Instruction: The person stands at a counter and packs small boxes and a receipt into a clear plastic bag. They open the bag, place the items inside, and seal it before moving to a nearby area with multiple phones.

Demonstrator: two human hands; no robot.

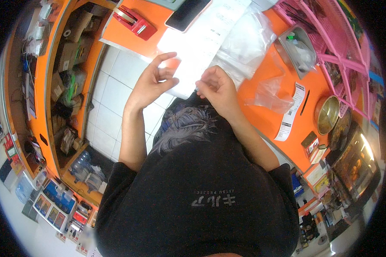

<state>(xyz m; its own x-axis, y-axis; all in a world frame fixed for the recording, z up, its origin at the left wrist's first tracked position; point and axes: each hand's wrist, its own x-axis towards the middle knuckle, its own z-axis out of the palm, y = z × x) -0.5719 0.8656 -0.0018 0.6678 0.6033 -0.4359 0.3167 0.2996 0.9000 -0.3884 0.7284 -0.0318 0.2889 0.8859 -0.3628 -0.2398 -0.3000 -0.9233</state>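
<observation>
Both bare hands are over the near edge of an orange counter (pixel 128 41). My left hand (pixel 154 82) has thumb and fingers spread apart, beside the left edge of a long white paper sheet (pixel 206 45) with writing, partly washed out by glare. I see nothing in its grasp. My right hand (pixel 220 90) is curled at the paper's near right edge, thumb close to the fingertips. Whether it pinches something thin is not clear. Clear plastic bags (pixel 244 45) lie beside the paper, to its right. A smartphone (pixel 188 14) rests at the paper's upper left.
A red tape dispenser (pixel 135 22) sits at the far left. To the right are a grey bin (pixel 297 51), loose clear plastic (pixel 270 94), a printed receipt (pixel 290 112), a black pen (pixel 305 102), a metal bowl (pixel 326 115) and a pink rack (pixel 344 61). Open shelves (pixel 51 96) stand left.
</observation>
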